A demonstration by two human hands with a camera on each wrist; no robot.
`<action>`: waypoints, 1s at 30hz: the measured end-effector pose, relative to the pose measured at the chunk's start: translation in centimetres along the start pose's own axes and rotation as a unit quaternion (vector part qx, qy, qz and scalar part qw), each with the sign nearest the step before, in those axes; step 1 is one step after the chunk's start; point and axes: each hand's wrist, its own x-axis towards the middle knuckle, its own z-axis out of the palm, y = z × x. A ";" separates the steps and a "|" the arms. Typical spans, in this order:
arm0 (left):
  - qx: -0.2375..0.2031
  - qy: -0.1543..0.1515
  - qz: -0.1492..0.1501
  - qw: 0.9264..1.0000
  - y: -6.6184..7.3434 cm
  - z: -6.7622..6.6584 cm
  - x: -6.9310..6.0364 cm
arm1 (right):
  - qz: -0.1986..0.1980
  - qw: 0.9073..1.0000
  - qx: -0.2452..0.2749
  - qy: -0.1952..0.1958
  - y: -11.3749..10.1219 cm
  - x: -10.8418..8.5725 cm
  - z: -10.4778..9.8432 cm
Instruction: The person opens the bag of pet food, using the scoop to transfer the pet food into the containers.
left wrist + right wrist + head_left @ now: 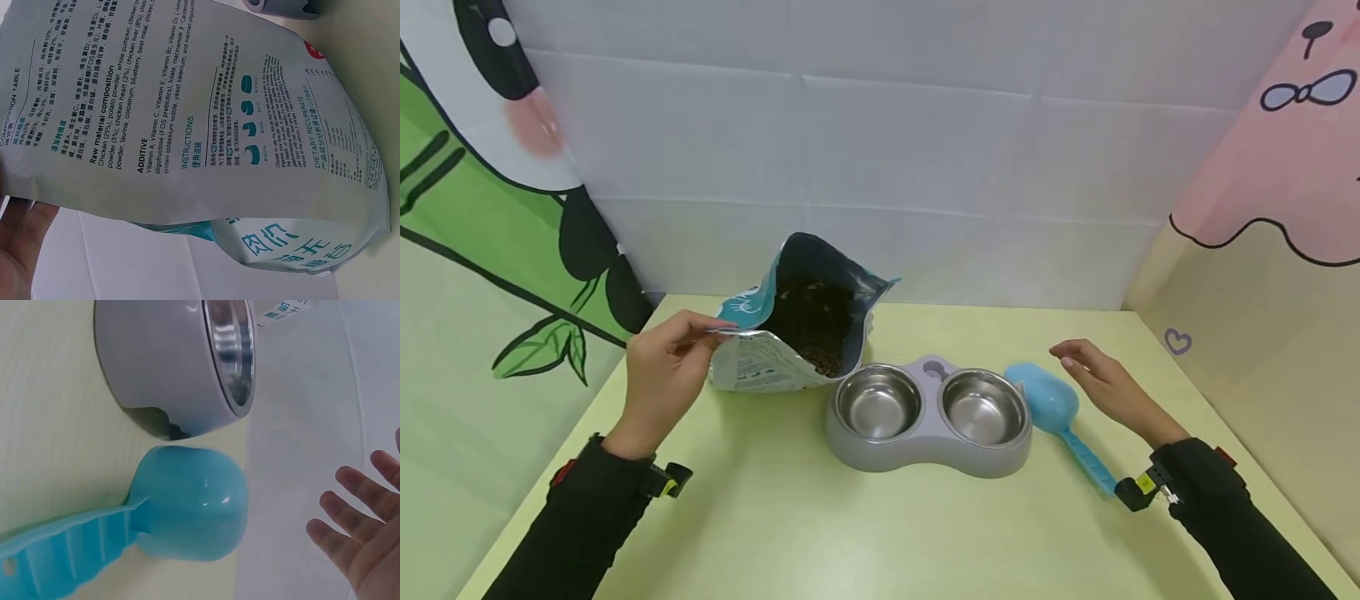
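Observation:
My left hand (666, 367) pinches the near left edge of an open pet food bag (767, 362) between thumb and fingers. Brown kibble (826, 360) shows deep inside its dark mouth, and the bag leans toward the bowls. Printed text covers the bag's side (187, 112) in the left wrist view. My right hand (1108, 387) is held off to the right with nothing in it, its fingers extended and spread in the right wrist view. Nearest to it lies a blue scoop (1045, 398), rounded side up, its ribbed handle (69, 553) pointing toward the near right.
A grey double feeder (928, 446) stands mid-table with two steel bowls (878, 404), both showing bare metal. The bag's lower right side is close against it. A white wall (925, 167) rises behind the yellow table (850, 533), with patterned side walls left and right.

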 end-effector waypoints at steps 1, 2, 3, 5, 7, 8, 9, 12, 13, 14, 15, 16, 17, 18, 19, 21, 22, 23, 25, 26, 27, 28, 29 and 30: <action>0.000 0.001 0.001 1.000 0.0 0.0 -0.1 | 0.003 1.000 -0.001 0.000 0.1 -0.2 -0.1; -0.001 0.002 0.001 1.000 0.0 0.0 -0.1 | 0.006 1.000 -0.001 0.000 0.1 -0.4 -0.1; -0.001 0.003 0.001 1.000 0.0 0.0 -0.1 | 0.008 1.000 -0.003 -0.001 0.2 -0.5 -0.1; 0.000 0.003 0.001 1.000 -0.1 0.1 -0.2 | 0.013 1.000 -0.006 -0.001 0.4 -0.9 -0.2; -0.001 0.003 0.001 1.000 -0.1 0.1 -0.2 | 0.017 1.000 -0.011 0.000 0.5 -1.3 -0.2; -0.002 0.004 0.001 1.000 -0.2 0.1 -0.2 | 0.021 1.000 -0.012 0.000 0.6 -1.5 -0.2; -0.002 0.004 0.002 1.000 -0.2 0.2 -0.1 | 0.024 1.000 -0.012 0.000 0.6 -1.7 -0.2; -0.004 0.004 0.004 1.000 -0.3 0.3 -0.1 | 0.031 0.999 -0.014 0.000 0.8 -2.2 -0.2; -0.004 0.004 0.004 1.000 -0.4 0.3 -0.1 | 0.034 0.999 -0.016 -0.001 0.8 -2.3 -0.2; -0.003 0.004 0.004 1.000 -0.4 0.3 -0.1 | 0.035 0.999 -0.017 0.000 0.8 -2.5 -0.2; -0.002 0.003 0.004 1.000 -0.4 0.3 0.0 | 0.035 0.999 -0.019 0.000 0.8 -2.6 -0.2; -0.001 0.003 0.004 1.000 -0.4 0.3 0.0 | 0.036 0.999 -0.023 0.000 0.8 -2.7 -0.1; -0.001 0.002 0.004 1.000 -0.4 0.3 0.0 | 0.036 0.999 -0.026 -0.001 0.8 -2.8 -0.1; 0.000 0.003 0.003 1.000 -0.4 0.3 -0.1 | 0.035 0.999 -0.027 -0.001 0.9 -2.9 0.0; 0.000 0.003 0.003 1.000 -0.4 0.2 -0.1 | 0.035 0.999 -0.028 -0.002 0.9 -2.9 0.0; -0.001 0.004 0.003 1.000 -0.4 0.2 -0.1 | 0.034 0.999 -0.028 -0.003 1.0 -3.0 0.1; -0.002 0.004 0.003 1.000 -0.4 0.1 -0.1 | 0.034 0.999 -0.030 -0.003 1.1 -3.1 0.2; -0.002 0.005 0.003 1.000 -0.4 0.1 -0.1 | 0.035 0.999 -0.029 -0.003 1.1 -3.1 0.2; -0.003 0.005 0.001 1.000 -0.4 0.1 -0.1 | 0.036 0.999 -0.028 -0.003 1.3 -3.3 0.2; -0.003 0.005 0.000 1.000 -0.4 0.1 -0.1 | 0.036 0.999 -0.030 -0.003 1.4 -3.4 0.2; -0.003 0.004 -0.001 1.000 -0.4 0.1 -0.1 | 0.036 0.999 -0.028 -0.004 1.5 -3.5 0.2; -0.002 0.003 -0.003 1.000 -0.4 0.2 -0.1 | 0.039 0.999 -0.029 -0.003 1.6 -3.7 0.2; 0.000 0.003 -0.004 1.000 -0.4 0.2 -0.1 | 0.043 0.999 -0.028 -0.003 1.7 -3.9 0.2; 0.002 0.002 -0.005 1.000 -0.4 0.2 0.0 | 0.047 0.999 -0.025 -0.004 1.8 -4.0 0.2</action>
